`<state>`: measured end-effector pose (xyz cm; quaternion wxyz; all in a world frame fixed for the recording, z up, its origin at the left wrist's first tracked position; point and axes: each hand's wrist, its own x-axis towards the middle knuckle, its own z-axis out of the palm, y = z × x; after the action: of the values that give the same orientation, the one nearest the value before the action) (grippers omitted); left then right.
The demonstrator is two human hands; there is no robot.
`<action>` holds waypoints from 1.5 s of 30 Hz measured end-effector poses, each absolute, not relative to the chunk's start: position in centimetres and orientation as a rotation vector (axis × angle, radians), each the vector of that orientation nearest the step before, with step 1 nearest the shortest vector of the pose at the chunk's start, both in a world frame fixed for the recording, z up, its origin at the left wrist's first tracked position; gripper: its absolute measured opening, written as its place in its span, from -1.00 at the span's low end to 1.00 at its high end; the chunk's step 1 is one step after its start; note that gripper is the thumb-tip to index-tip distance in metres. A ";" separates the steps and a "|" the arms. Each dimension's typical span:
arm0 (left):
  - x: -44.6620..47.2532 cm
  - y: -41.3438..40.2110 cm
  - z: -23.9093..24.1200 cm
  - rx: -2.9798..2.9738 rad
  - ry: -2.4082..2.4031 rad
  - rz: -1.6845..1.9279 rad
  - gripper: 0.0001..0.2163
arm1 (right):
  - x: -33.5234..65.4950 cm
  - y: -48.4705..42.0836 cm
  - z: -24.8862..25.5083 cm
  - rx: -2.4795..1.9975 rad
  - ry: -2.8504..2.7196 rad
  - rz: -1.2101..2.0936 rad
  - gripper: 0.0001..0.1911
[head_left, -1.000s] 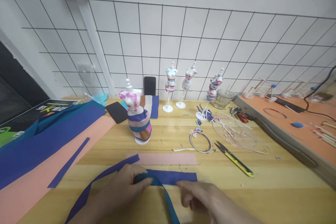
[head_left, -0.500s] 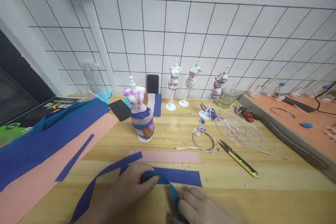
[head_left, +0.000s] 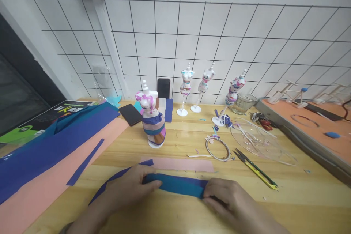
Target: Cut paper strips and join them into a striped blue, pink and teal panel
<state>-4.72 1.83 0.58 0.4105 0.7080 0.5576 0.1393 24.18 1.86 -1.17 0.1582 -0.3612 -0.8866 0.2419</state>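
A teal strip (head_left: 179,187) of paper or cloth is stretched nearly flat between my two hands. My left hand (head_left: 134,182) pinches one end between thumb and fingers. At the other end my right hand (head_left: 226,195) is closed on it. Just behind the teal strip lies a dark blue strip (head_left: 189,179), mostly covered by it. A longer blue strip (head_left: 120,172) passes behind and under my left wrist. Beyond them is a pink strip (head_left: 181,164). A small white dress form (head_left: 150,111), its lower part wrapped in coloured bands, stands behind my left hand.
Yellow-handled thread snips (head_left: 256,170) and a roll of narrow tape (head_left: 218,149) lie to the right. Three slim dress forms (head_left: 187,82) stand along the wall. Large blue (head_left: 55,146) and pink sheets (head_left: 41,197) cover the left side. A phone (head_left: 130,114) lies behind them.
My right hand has moved right and up, pulling the curled teal strip straight over the dark blue one. My left hand keeps its pinch. The view has shifted slightly.
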 end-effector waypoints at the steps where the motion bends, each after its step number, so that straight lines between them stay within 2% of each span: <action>1: -5.1 2.1 0.6 1.761 1.394 0.357 -0.74 | 24.3 2.0 -1.3 -1.037 -2.510 0.726 -0.73; 4: -6.7 2.9 0.8 1.686 1.545 0.421 -0.77 | 24.4 2.2 -1.6 -1.036 -2.466 0.776 -0.76; 8: -9.7 3.1 0.7 1.757 1.860 0.384 -0.64 | 24.3 2.4 -1.8 -1.043 -2.452 0.817 -0.81; 11: -11.5 3.0 0.2 1.717 1.856 0.322 -0.82 | 24.2 2.6 -2.0 -1.043 -2.430 0.829 -0.81; 12: -11.9 3.0 0.1 1.708 1.848 0.333 -0.82 | 24.2 2.7 -2.1 -1.044 -2.421 0.833 -0.81; 18: -14.7 3.8 0.2 1.671 1.955 0.584 -0.69 | 24.2 2.7 -2.7 -1.052 -2.424 0.847 -0.78; 26: -17.9 5.1 -1.1 1.630 2.230 0.790 -0.68 | 24.2 2.6 -2.9 -1.068 -2.482 0.858 -0.77; 35: -17.1 6.0 -2.1 1.872 2.369 0.506 -0.81 | 24.1 2.7 -2.9 -1.050 -2.489 0.843 -0.76; 42: -16.7 5.9 -1.8 1.843 2.482 0.270 -0.65 | 24.2 2.8 -3.1 -1.073 -2.504 0.879 -0.74; 45: -16.6 5.7 -1.5 1.829 2.515 0.193 -0.64 | 24.2 2.8 -3.1 -1.086 -2.504 0.883 -0.75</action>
<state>-16.55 5.70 -1.49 0.0132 0.5870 0.8071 0.0621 24.25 2.79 -3.07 0.1363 -0.3751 -0.8647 0.3050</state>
